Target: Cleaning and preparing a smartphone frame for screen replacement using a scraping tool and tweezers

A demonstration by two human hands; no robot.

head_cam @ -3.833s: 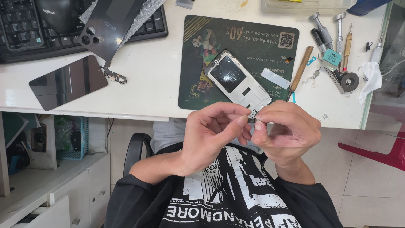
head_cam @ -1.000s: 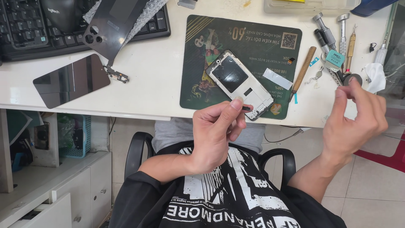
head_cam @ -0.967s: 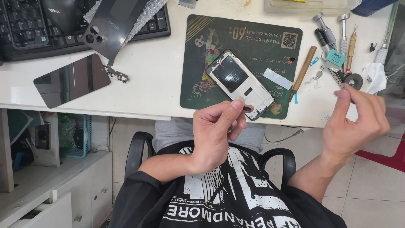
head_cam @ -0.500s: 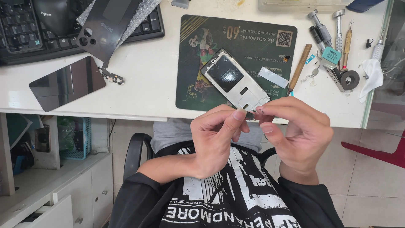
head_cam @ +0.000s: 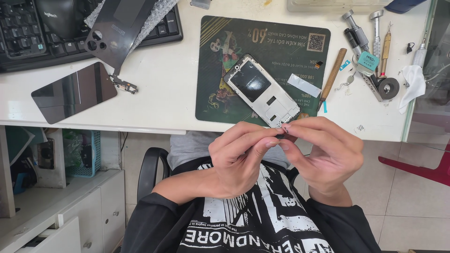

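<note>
My left hand point(head_cam: 241, 157) and my right hand point(head_cam: 323, 154) meet below the table edge, fingertips pinched together on a tiny dark part point(head_cam: 280, 136) that is mostly hidden. Just above them an opened phone frame point(head_cam: 261, 90) lies tilted on a dark green work mat point(head_cam: 262, 65). A strip of white tape point(head_cam: 304, 85) lies on the mat to the frame's right.
A wooden-handled tool point(head_cam: 332, 77), screwdrivers point(head_cam: 375, 33), a roll of black tape point(head_cam: 388, 87) and a white cloth point(head_cam: 411, 84) sit at the right. A dark screen panel point(head_cam: 74, 92), a phone back cover point(head_cam: 119, 29) and a black keyboard point(head_cam: 28, 37) lie at the left. The white table edge point(head_cam: 140, 125) runs above my lap.
My right hand had reached out to the tools at the right a second ago. It has come back and now meets my left hand's fingertips again.
</note>
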